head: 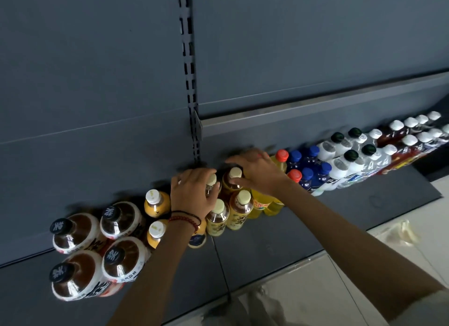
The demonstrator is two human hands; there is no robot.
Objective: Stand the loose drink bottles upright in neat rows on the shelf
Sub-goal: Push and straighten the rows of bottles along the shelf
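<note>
Gripping: left hand (192,192), fingers curled round tea bottle (211,179)
Right hand (257,172): fingers spread, grip unclear
Risk: knocking over the crowded front tea bottles (218,214)

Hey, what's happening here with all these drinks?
A person is tidying drink bottles on a low grey shelf. Their left hand, with bracelets at the wrist, grips a cream-capped tea bottle in the back row. The right hand lies over the next cream-capped bottle, but its grip is too blurred to tell. Every bottle in view stands upright: big black-capped bottles at the left, blue-capped bottles and white-capped ones to the right.
</note>
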